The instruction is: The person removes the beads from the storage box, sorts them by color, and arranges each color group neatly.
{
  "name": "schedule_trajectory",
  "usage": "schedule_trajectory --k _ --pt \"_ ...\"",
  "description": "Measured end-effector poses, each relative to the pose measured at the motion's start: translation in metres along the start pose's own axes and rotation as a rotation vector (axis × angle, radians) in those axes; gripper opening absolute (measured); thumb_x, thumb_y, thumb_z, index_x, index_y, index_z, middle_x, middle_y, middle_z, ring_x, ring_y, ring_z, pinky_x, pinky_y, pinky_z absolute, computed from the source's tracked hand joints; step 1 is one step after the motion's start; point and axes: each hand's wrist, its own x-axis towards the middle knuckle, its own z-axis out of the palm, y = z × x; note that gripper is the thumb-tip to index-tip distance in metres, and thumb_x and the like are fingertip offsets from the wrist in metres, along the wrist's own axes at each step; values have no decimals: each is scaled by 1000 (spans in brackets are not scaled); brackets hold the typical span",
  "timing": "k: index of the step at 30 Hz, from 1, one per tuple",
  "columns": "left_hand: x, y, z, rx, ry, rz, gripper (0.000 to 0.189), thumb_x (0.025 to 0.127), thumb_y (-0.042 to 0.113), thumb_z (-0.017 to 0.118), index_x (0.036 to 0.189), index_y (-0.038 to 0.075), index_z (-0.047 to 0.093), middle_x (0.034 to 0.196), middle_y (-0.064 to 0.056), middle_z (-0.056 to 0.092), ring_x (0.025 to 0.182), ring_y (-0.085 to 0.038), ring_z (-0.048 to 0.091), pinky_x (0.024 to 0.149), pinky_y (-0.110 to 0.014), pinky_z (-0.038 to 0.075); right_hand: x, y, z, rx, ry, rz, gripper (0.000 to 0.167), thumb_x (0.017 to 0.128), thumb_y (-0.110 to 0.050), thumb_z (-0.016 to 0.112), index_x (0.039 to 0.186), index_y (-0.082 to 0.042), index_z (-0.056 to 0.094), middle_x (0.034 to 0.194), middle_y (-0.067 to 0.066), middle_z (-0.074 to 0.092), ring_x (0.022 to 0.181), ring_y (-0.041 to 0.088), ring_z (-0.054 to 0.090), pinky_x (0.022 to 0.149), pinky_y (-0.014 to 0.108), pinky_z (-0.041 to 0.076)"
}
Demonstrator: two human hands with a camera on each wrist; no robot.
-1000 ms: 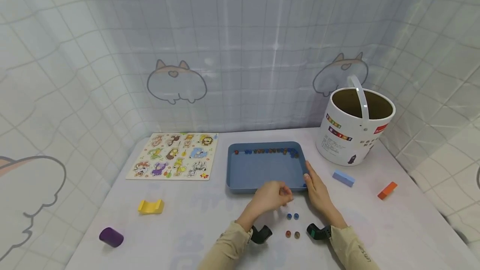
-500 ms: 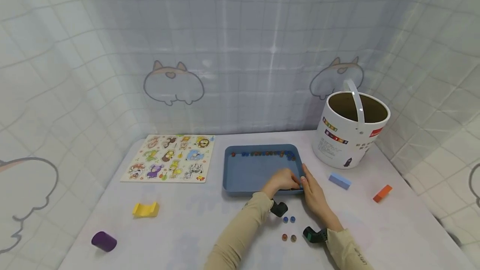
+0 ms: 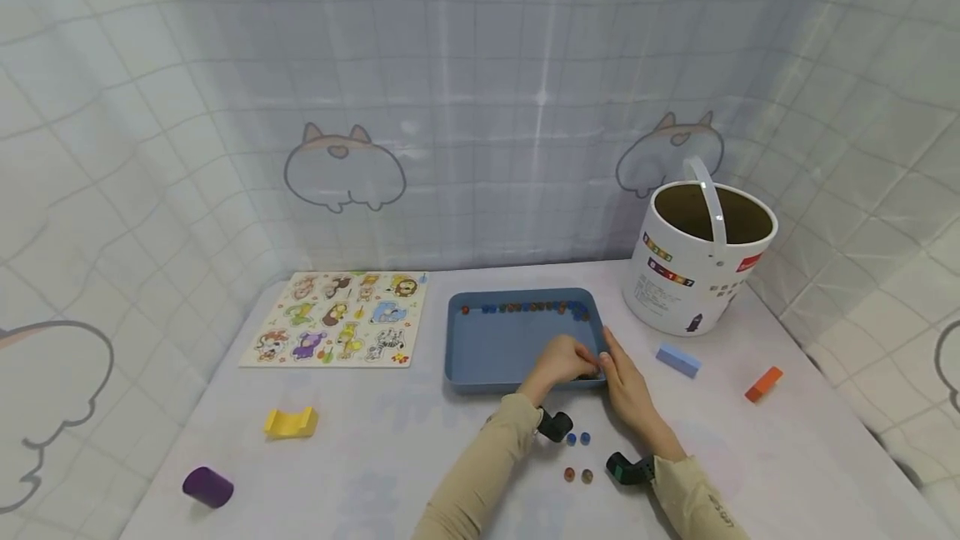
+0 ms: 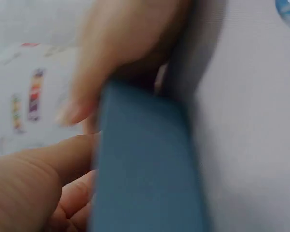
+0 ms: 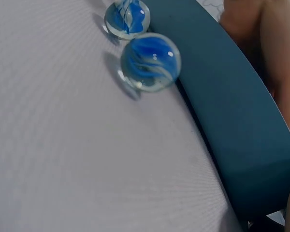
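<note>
A blue rectangular tray (image 3: pixel 498 357) stands on the table; a row of small glass marbles (image 3: pixel 525 307) lies along its far inner wall. My left hand (image 3: pixel 558 361) reaches over the near wall into the front right corner, fingers bent downward. Its fingertips are largely hidden, so I cannot tell whether a marble sits between them. My right hand (image 3: pixel 632 390) rests against the tray's right side, fingers fairly straight, thumb near the rim. In front of the tray lie two blue marbles (image 5: pixel 151 62) and, nearer me, two reddish-brown marbles (image 3: pixel 578 476). The left wrist view is blurred.
An animal puzzle board (image 3: pixel 337 319) lies left of the tray. A white bucket (image 3: pixel 690 261) with a handle stands behind on the right. A light blue block (image 3: pixel 678 360) and an orange block (image 3: pixel 763 384) lie to the right; a yellow block (image 3: pixel 291 423) and purple cylinder (image 3: pixel 207 487) to the left.
My left hand has moved from just in front of the tray into its front right corner, and has shifted only slightly there since. My right hand stays at the tray's side.
</note>
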Motion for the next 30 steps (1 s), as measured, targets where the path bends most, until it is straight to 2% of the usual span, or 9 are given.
schedule_trajectory --k 7,12,14,18,19,20,22,26,30 --pt "-22 -12 -36 -286 18 28 20 88 22 71 104 10 75 90 -3 76 86 -24 69 70 -31 54 -1 -1 -1 11 -11 7 52 107 -27 30 152 -1 24 156 25 27 142 47 27 113 60 21" --pt "-47 -21 -56 -376 24 31 21 90 24 70 106 11 74 92 -4 76 76 -25 62 63 -31 46 0 -3 -1 1 -17 -4 52 107 -26 30 152 0 24 155 26 26 142 48 26 113 60 21" --pt "-59 -25 -58 -361 20 41 21 90 24 70 104 10 75 91 -5 76 66 -24 57 57 -27 41 0 -3 -1 -2 -17 -8 52 107 -26 30 152 0 23 156 26 26 142 47 26 113 60 21" --pt "-85 -34 -54 -304 -10 69 19 88 21 72 101 8 75 87 -6 75 76 -28 67 60 -24 44 0 -2 -2 1 -18 -13 52 108 -26 29 152 0 23 156 26 25 142 46 26 114 59 20" --pt "-90 -37 -51 -292 -20 78 16 88 20 72 98 8 75 85 -6 75 73 -27 67 57 -22 40 0 -2 -2 2 -20 -14 53 108 -26 29 152 1 22 156 26 25 142 47 26 113 59 20" --pt "-95 -39 -48 -275 -34 75 14 87 20 72 96 9 76 84 -5 75 80 -28 68 60 -21 41 0 -3 -2 3 -22 -13 53 108 -26 29 152 1 23 156 26 25 143 46 25 113 59 20" --pt "-103 -43 -42 -248 -62 64 10 86 17 73 93 11 76 80 -4 75 72 -21 66 57 -20 39 0 -3 -2 1 -19 -13 53 108 -27 29 152 1 23 156 26 25 142 47 26 113 59 20" --pt "-110 -45 -28 -163 -74 49 6 82 13 76 88 11 76 71 -1 72 56 -7 55 50 -19 37 0 -3 0 -3 -7 -7 53 108 -28 29 152 0 24 155 26 27 141 48 26 112 59 21" --pt "-107 -45 -16 -71 -37 57 5 79 11 78 84 10 76 64 3 68 50 -1 49 47 -18 38 0 -3 -1 3 -18 9 53 108 -30 28 153 -1 23 156 26 25 142 47 25 114 59 20"
